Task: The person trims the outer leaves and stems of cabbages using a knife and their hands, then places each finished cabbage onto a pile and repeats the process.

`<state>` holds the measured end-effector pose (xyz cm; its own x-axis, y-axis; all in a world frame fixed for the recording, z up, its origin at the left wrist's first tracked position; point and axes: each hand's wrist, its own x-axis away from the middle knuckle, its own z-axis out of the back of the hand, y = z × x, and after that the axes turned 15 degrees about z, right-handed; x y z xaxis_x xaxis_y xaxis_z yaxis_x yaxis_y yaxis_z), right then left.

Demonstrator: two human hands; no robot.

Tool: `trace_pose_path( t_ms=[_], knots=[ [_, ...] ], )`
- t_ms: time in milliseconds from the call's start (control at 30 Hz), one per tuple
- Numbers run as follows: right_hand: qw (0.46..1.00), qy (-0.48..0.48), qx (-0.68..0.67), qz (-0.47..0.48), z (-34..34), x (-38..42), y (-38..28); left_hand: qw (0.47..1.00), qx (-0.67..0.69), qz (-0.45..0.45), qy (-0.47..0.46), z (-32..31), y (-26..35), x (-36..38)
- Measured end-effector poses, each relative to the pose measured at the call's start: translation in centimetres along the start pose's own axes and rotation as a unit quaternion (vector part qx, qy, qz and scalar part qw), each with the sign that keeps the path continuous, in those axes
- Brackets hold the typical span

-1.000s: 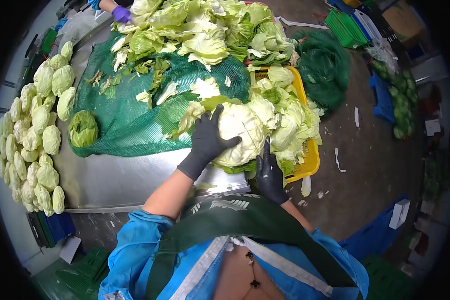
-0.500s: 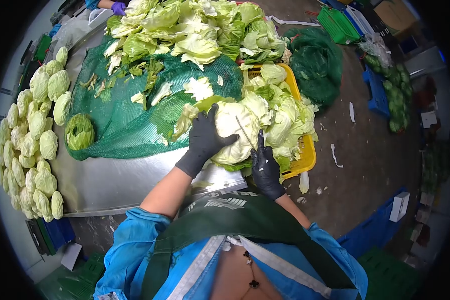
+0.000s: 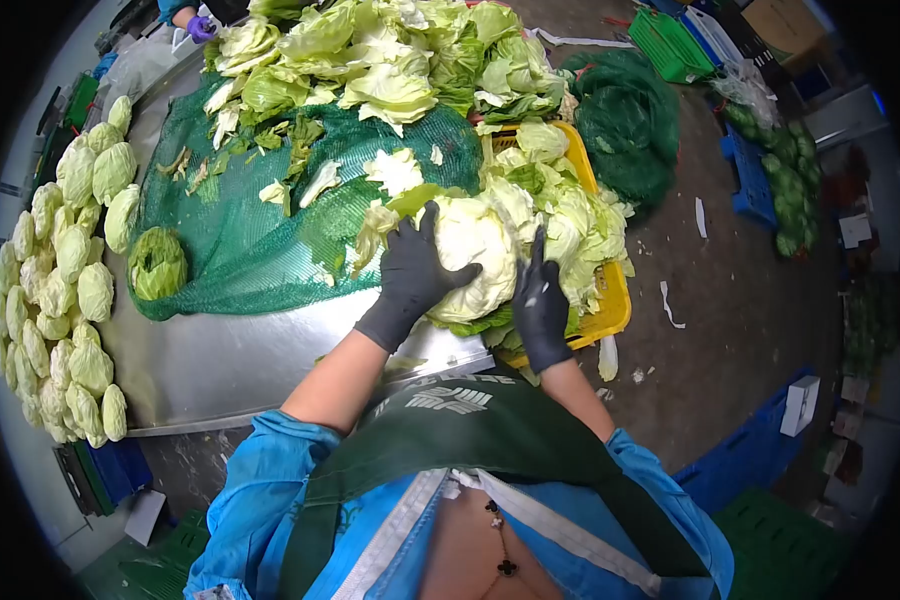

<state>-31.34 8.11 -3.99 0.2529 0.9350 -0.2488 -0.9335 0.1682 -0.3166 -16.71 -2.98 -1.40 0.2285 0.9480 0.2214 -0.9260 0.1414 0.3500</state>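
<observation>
A pale cabbage head point(image 3: 475, 255) with its outer leaves folded back sits at the table's edge. My left hand point(image 3: 415, 280), in a black glove, is spread around its left side, thumb and fingers pressed on it. My right hand point(image 3: 542, 305), also gloved in black, is at the cabbage's right side with its index finger stretched forward. A thin knife showed in that hand a moment ago; its blade is hard to make out now. Loose leaves point(image 3: 570, 225) fill the yellow crate point(image 3: 615, 305) just beyond my right hand.
Trimmed heads point(image 3: 75, 250) are stacked at the left of the metal table point(image 3: 220, 365). A green mesh bag point(image 3: 240, 240) lies across it near one untrimmed head point(image 3: 158, 265). A leaf heap point(image 3: 370, 60) rises at the back. A co-worker's purple-gloved hand point(image 3: 202, 28) is at top left.
My right hand has shifted slightly right and forward, off the front of the cabbage. The knife blade that lay across the cabbage no longer shows there. My left hand stays on the cabbage.
</observation>
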Motion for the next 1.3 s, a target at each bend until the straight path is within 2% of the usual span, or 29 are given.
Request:
trace_pose_path(
  t_ms=[33,67,133,233,300,333,367,400,433,500,567,600,633,667,700,767,800,833,900,967,1033,1067,1100,1133,1233,1300],
  knots=[
    [0.999,0.046,0.012,-0.019,-0.2,-1.3,0.5,1.000,-0.008,-0.010,0.020,0.0,0.0,0.0],
    [0.999,0.046,0.013,-0.018,-0.5,-2.0,0.8,1.000,-0.007,-0.010,0.020,0.0,0.0,0.2],
    [0.996,-0.036,-0.083,0.012,-0.5,-3.5,0.8,1.000,-0.001,0.014,-0.020,0.6,0.1,0.0],
    [0.995,0.066,-0.059,0.056,-2.3,-4.3,0.2,1.000,0.004,0.009,-0.011,0.2,-0.1,-0.3],
    [0.996,0.025,-0.079,0.031,-1.7,-6.0,1.7,1.000,0.009,-0.008,0.019,-0.5,-0.5,0.2],
    [0.990,0.030,-0.110,0.078,-2.0,-6.1,1.6,0.999,0.002,-0.015,0.032,-0.5,-0.4,0.0],
    [0.989,0.022,-0.128,0.077,-2.0,-6.2,1.4,0.999,-0.002,-0.019,0.044,-0.6,-0.2,0.0],
    [0.989,0.021,-0.123,0.074,-2.3,-6.2,1.8,1.000,0.014,0.011,-0.009,0.2,0.2,0.2],
    [0.990,0.022,-0.117,0.069,-2.8,-6.7,2.4,1.000,0.014,0.011,-0.013,-0.2,0.0,0.4],
    [0.989,-0.015,-0.137,-0.045,-3.8,-8.3,4.5,0.998,0.005,-0.015,0.058,-0.9,0.0,0.2],
    [0.978,-0.051,-0.194,-0.054,-4.8,-8.1,9.0,0.998,0.027,-0.021,0.059,-1.0,-1.2,1.0],
    [0.973,-0.082,-0.190,-0.103,-5.0,-8.4,8.7,0.992,0.081,-0.041,0.085,-1.9,-2.3,0.9],
    [0.968,-0.037,-0.231,-0.089,-4.4,-7.9,7.3,0.984,0.135,-0.057,0.104,-2.2,-3.0,1.2],
    [0.974,-0.020,-0.207,-0.093,-5.7,-7.4,7.6,0.986,0.145,-0.027,0.072,-2.5,-3.8,1.3],
    [0.979,0.001,-0.182,-0.095,-7.4,-6.9,8.2,0.971,0.209,-0.063,0.096,-2.3,-4.5,1.3],
    [0.973,-0.037,-0.179,-0.138,-10.6,-5.0,10.7,0.938,0.324,-0.072,0.104,-3.6,-7.1,1.4],
    [0.967,-0.074,-0.193,-0.150,-10.0,-4.4,11.3,0.920,0.381,-0.047,0.083,-4.2,-8.1,1.7],
    [0.958,-0.073,-0.229,-0.154,-9.3,-3.9,11.4,0.921,0.376,-0.042,0.088,-4.6,-8.9,2.0],
    [0.996,0.054,-0.064,-0.027,-7.0,-3.6,9.1,0.899,0.416,-0.018,0.137,-5.3,-9.5,2.4],
    [0.979,0.056,-0.194,0.020,-2.9,-4.2,4.6,0.913,0.388,0.010,0.127,-3.2,-7.5,2.5],
    [0.969,0.052,-0.196,0.143,0.0,-3.3,-0.2,0.958,0.276,0.041,0.070,-1.6,-5.4,2.0],
    [0.969,0.021,-0.201,0.141,0.4,-3.4,-1.0,0.971,0.223,0.028,0.079,-1.5,-5.0,1.7],
    [0.968,-0.009,-0.207,0.140,0.5,-3.6,-1.4,0.971,0.225,0.022,0.078,-1.6,-4.7,1.5],
    [0.964,-0.033,-0.246,0.099,0.3,-4.1,-1.3,0.976,0.202,0.031,0.073,-1.8,-4.6,1.3],
    [0.956,-0.029,-0.265,0.124,-0.3,-5.3,-0.2,0.982,0.173,0.059,0.056,-1.4,-4.4,1.4],
    [0.946,0.008,-0.285,0.153,-0.3,-5.4,0.4,0.981,0.172,0.072,0.047,-1.3,-4.5,1.4]
  ],
)
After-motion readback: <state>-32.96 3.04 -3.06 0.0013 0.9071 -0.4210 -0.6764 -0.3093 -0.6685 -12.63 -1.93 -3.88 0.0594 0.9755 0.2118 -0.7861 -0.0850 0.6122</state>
